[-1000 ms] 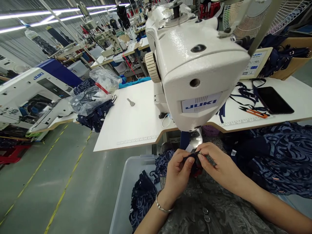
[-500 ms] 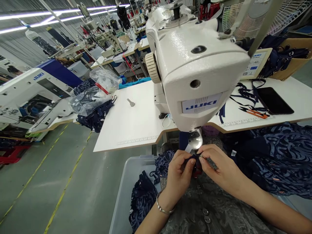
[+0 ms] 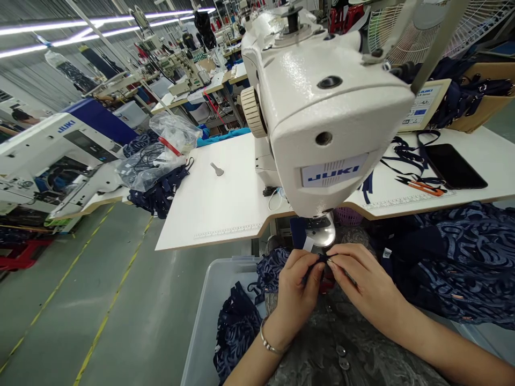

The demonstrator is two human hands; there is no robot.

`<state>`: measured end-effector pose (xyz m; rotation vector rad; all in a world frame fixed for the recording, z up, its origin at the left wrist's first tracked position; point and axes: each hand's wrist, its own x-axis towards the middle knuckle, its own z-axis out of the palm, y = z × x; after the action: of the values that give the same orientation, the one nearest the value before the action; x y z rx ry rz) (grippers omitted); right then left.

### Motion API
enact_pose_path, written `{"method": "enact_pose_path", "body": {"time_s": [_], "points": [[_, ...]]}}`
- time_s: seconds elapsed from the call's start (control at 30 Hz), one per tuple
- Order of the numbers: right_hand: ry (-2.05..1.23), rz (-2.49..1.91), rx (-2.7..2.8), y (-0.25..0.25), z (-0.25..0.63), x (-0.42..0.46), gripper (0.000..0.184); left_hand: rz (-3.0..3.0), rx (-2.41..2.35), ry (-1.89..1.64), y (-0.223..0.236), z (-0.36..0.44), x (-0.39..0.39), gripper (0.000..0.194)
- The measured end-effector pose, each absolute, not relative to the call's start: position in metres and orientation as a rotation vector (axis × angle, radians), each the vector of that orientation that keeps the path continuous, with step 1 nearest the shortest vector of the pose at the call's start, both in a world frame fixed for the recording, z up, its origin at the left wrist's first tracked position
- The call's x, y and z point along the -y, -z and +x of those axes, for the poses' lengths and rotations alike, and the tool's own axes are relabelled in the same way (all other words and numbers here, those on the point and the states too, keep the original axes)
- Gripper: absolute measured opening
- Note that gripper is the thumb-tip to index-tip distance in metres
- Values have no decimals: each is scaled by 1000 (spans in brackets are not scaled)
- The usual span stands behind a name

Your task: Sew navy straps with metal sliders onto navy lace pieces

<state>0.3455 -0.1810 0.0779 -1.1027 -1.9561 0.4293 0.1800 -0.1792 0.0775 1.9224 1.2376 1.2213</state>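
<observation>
Head cam: left hand and right hand are both pinching a small dark piece of fabric, right between the two. JUKI sewing machine is just past them, translucent plastic bin left of the left hand, smartphone on the surface beyond the right hand.

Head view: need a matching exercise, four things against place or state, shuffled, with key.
1. bare left hand
2. black rectangular phone
3. grey spoon-shaped piece
4. translucent plastic bin

A. on the white tabletop, picture-right of the cream machine head
B. holds navy patterned garments
C. pinches small dark fabric
D. on the white tabletop, picture-left of that head

Pairs: 1-C, 2-A, 3-D, 4-B
</observation>
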Motion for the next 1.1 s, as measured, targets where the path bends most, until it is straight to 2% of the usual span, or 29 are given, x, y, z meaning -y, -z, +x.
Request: {"method": "enact_pose_path", "body": {"time_s": [0.37, 0.7, 0.87, 1.1], "points": [[-420, -1147, 1795, -73, 338, 181, 13, 2133, -1243, -1245, -74, 180, 185, 16], [-318, -1051, 2014, -78, 348, 184, 17, 2129, -1248, -1264, -72, 181, 185, 16], [-272, -1029, 2025, -84, 346, 186, 19, 2330, -1180, -1317, -71, 177, 187, 32], [-282, -1042, 2022, -81, 346, 185, 19, 2649, -1184, -1056, -60, 165, 191, 41]]}}
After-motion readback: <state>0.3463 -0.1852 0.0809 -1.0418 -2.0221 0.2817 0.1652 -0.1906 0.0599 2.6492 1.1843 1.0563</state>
